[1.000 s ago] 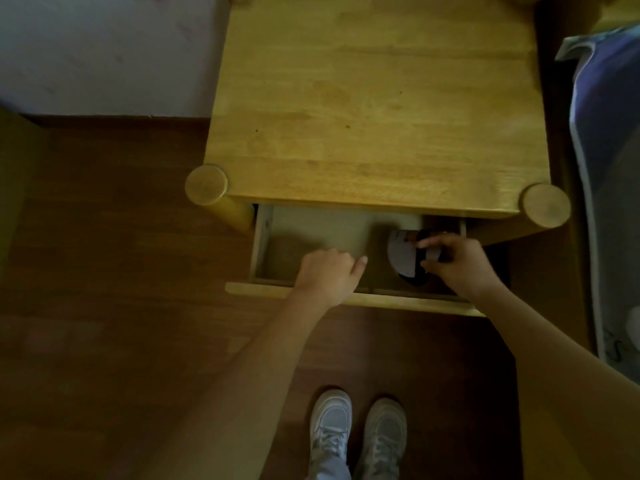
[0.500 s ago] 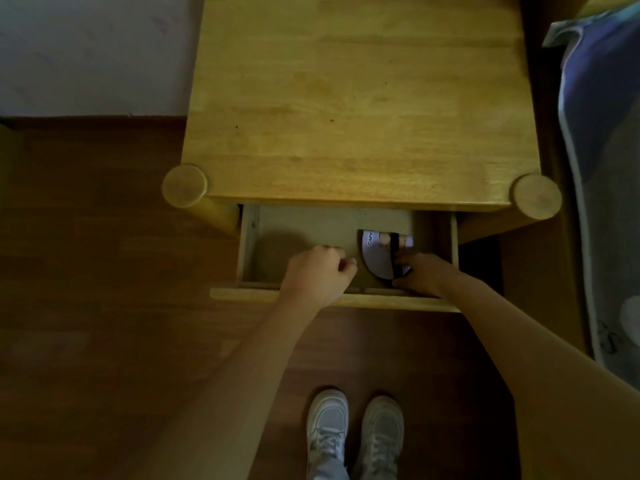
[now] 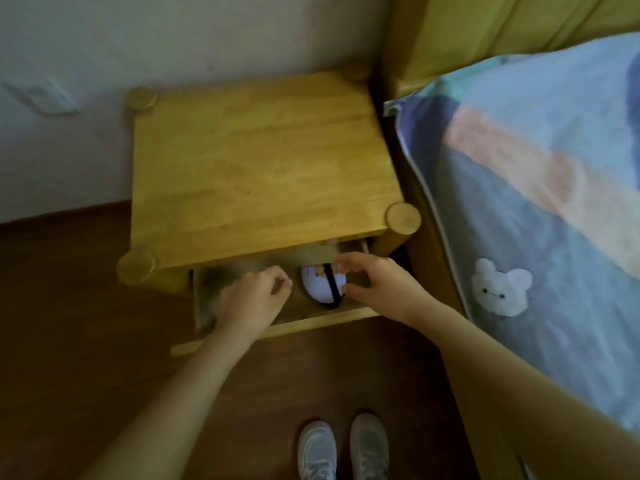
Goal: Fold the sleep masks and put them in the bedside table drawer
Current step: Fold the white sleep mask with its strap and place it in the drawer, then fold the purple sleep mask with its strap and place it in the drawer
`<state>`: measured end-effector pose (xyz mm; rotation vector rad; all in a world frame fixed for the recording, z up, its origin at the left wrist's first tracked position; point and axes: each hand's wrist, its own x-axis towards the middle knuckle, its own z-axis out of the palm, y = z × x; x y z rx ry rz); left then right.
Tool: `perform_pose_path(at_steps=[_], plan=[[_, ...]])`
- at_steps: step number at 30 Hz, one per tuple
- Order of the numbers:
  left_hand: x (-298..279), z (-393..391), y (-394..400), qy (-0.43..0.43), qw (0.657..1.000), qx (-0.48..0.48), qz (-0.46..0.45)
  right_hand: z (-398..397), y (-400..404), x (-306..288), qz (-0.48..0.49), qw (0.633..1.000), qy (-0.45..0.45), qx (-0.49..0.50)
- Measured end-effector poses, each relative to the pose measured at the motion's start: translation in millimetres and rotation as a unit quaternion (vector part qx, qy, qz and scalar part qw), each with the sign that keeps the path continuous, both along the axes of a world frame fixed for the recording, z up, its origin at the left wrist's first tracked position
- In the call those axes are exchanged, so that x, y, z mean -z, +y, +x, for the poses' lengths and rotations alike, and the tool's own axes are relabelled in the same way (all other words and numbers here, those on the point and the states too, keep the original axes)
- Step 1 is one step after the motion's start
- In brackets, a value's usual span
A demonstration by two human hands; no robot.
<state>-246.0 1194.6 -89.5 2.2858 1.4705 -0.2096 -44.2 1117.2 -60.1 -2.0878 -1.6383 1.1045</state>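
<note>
The wooden bedside table (image 3: 259,168) has its drawer (image 3: 311,322) pulled out towards me. A folded white sleep mask (image 3: 317,287) with a black strap lies in the right part of the drawer. My right hand (image 3: 377,285) hovers just right of the mask, fingers spread and curved, thumb and forefinger on either side of it without gripping. My left hand (image 3: 252,299) is over the drawer's middle, fingers curled with nothing in them. The drawer's left part is blurred and looks bare.
A bed with a blue and pink cover (image 3: 536,202) bearing a white bear patch stands right of the table, its wooden headboard (image 3: 485,29) behind. A wall outlet (image 3: 48,98) is at the far left. My white shoes (image 3: 343,448) stand on the dark wooden floor.
My right hand has let go of the folded mask and lifted off it, fingers spreading. The mask stays in the drawer. My view has tilted up and shifted right, showing the bed.
</note>
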Motion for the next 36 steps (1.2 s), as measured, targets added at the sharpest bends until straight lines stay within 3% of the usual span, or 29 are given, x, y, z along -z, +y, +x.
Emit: perform_pose_path(at_steps=[7,14,19,23,26,29,34,36], plan=[[-106,87,-10,-0.046,0.99,0.131,0.005,57,-64,-88,0.076,0.994,-0.011,0.074],[-151,206,-100,-0.125,0.956,0.265,-0.007,135,-183,-125,0.086,0.976,-0.048,0.193],[-125,287,-182,-0.141,0.944,0.293,-0.057,188,-280,-114,0.06,0.957,-0.046,0.28],[-87,341,-242,-0.188,0.921,0.257,-0.224,222,-346,-88,0.045,0.935,-0.035,0.351],[-70,371,-277,-0.19,0.912,0.243,-0.271,240,-377,-69,0.049,0.925,-0.038,0.374],[-60,388,-295,-0.175,0.919,0.243,-0.257,251,-390,-54,0.044,0.913,-0.011,0.406],[-60,399,-292,-0.19,0.951,0.2,-0.142,254,-384,-43,0.093,0.888,0.058,0.446],[-60,403,-285,-0.17,0.953,0.192,-0.162,255,-377,-41,0.101,0.88,0.067,0.459]])
